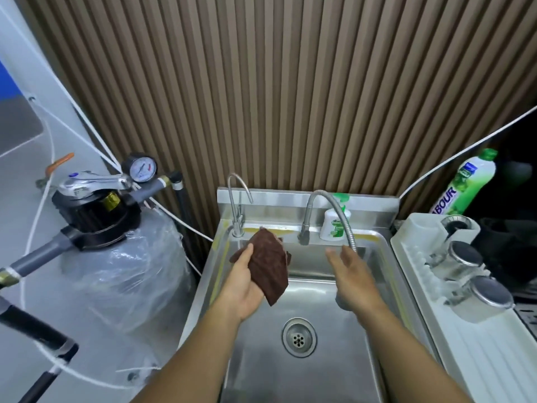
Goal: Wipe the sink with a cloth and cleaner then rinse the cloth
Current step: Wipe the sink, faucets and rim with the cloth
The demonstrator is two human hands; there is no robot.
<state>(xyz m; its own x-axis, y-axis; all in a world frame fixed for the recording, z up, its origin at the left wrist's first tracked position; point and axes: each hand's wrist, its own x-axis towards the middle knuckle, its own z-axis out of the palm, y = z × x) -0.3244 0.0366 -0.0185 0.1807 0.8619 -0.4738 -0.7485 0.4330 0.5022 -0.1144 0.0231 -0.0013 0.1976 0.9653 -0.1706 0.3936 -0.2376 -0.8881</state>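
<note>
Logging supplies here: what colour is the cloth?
The cloth is dark brown, seen in the head view.

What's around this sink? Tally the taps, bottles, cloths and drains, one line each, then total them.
Taps: 2, thin gooseneck tap and flexible tap
Bottles: 2, white soap bottle and green bottle
Cloths: 1, brown cloth
Drains: 1, drain
Total: 6

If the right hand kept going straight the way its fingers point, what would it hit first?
Probably the back wall of the sink, just under the tap base. The hose end hangs close beside the right hand; depth is unclear, so it might brush that first.
</note>
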